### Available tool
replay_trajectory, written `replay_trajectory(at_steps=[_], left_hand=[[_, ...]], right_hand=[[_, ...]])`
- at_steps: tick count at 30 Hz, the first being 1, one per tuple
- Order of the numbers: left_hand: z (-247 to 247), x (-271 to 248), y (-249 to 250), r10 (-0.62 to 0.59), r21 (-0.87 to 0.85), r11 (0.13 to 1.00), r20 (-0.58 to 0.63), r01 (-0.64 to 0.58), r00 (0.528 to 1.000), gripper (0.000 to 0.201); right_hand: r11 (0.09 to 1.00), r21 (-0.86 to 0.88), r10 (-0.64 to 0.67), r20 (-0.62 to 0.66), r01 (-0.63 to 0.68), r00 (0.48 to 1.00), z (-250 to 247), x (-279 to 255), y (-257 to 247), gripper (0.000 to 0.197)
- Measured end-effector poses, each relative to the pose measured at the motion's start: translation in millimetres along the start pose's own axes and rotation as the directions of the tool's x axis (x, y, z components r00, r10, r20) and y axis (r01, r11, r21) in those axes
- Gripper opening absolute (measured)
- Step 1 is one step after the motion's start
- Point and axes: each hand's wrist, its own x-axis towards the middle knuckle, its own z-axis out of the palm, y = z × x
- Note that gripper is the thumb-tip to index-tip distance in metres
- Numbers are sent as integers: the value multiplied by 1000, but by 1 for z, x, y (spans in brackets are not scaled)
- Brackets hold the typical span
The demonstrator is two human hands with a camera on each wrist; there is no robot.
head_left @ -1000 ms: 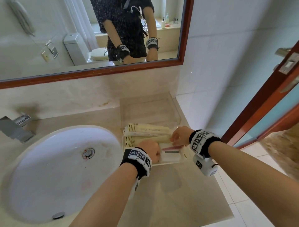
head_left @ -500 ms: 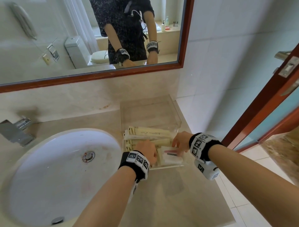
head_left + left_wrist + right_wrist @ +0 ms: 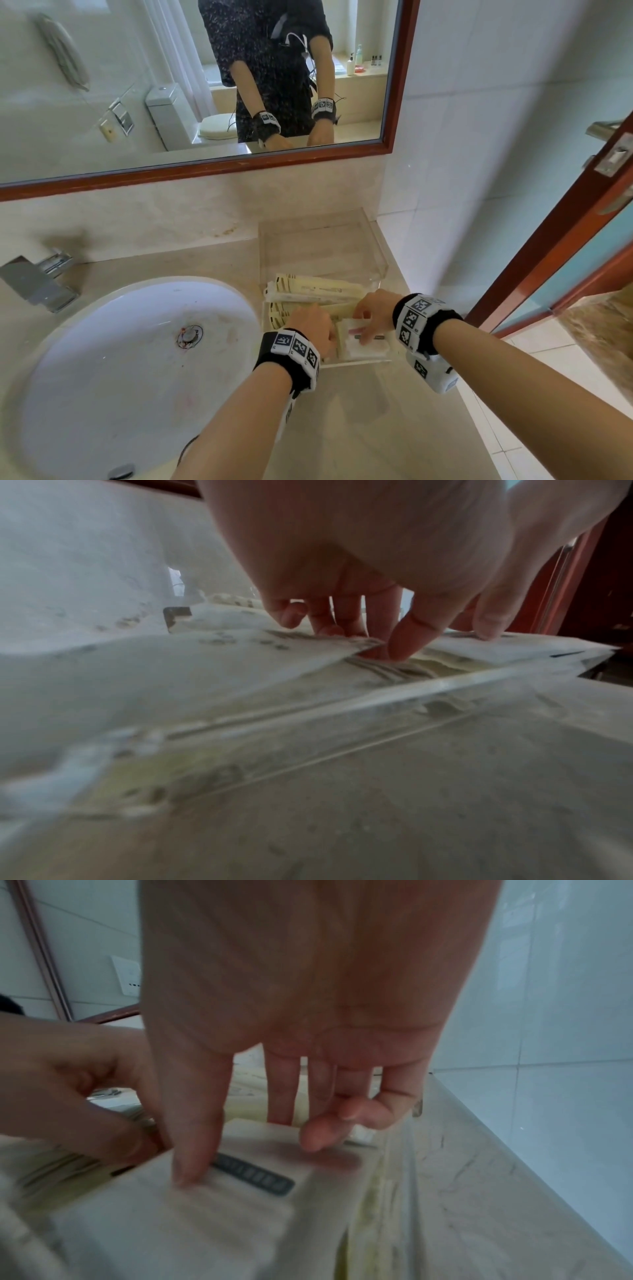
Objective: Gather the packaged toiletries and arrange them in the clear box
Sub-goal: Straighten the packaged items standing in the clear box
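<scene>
The clear box (image 3: pixel 373 246) stands on the counter right of the sink. Long cream packets (image 3: pixel 318 291) lie across its near half. A white packet (image 3: pixel 366 346) with a pink mark lies at its near right. My right hand (image 3: pixel 370 315) holds this white packet (image 3: pixel 205 1218), thumb on top and fingers behind its far edge. My left hand (image 3: pixel 318 329) is just left of it, and its thumb and fingers (image 3: pixel 342 631) pinch the striped end of a cream packet (image 3: pixel 240 653). The box's near wall (image 3: pixel 377 693) is in front of that hand.
A white sink (image 3: pixel 102 377) with a chrome tap (image 3: pixel 37 284) fills the left. A framed mirror (image 3: pixel 205 171) hangs behind. The tiled wall and a red-brown door frame (image 3: pixel 548 257) close the right. Bare counter (image 3: pixel 359 428) lies in front of the box.
The white packet has come down from my right hand's raised grip to lie in the box's near right. Both hands have closed in over it.
</scene>
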Motion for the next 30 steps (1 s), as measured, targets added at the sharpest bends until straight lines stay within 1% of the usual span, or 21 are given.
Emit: replay_trajectory(at_steps=[2,5,8,12,14,15,18,19,21,23,25,27,30], left_hand=[[-2,0,11,22,18,1000,0,-22,1000,26],[-2,2,17,54,23,998,-21,-53,998,27],[-2,1,4,56,-43,997,-43,-57,998,28],[-11,-5,-19,71,-176,980,-145,-96,987,29],[-18,-10,-31,53,-216,973,-158,-87,986,28],[-21,-13,-38,49,-211,974,-149,-81,988,27],[-25,-24,-54,83,-112,989,-105,-95,991,32],[-25,-27,-58,96,-65,993,-93,-102,991,37],[-24,-33,-64,108,39,994,-57,-106,993,51],[-19,-36,-69,103,148,984,-9,-100,995,61],[-14,-39,-73,102,227,968,25,-105,995,69],[-9,-40,-78,121,253,959,33,-126,992,73],[-7,-42,-79,203,237,952,-3,-196,979,71]], right_hand=[[1000,19,14,-14,-13,1000,1,0,1,65],[999,30,41,-30,-40,999,2,-2,2,65],[999,14,46,-31,-46,998,5,-4,1,62],[999,-14,41,28,-40,999,1,-4,-2,67],[998,-61,14,30,-12,999,-6,-5,-6,59],[998,-66,-15,-2,15,1000,-9,-7,-10,53],[993,71,-84,-173,97,981,-12,-6,-28,30],[984,134,-93,-191,120,977,-11,-4,-36,25],[969,220,-84,-145,115,986,-9,2,-53,27],[976,206,-52,-83,68,995,-5,8,-68,35],[985,174,-10,-57,20,998,0,13,-76,38],[987,157,29,-48,-21,998,4,16,-78,37],[980,190,72,-48,-62,996,7,21,-75,33]])
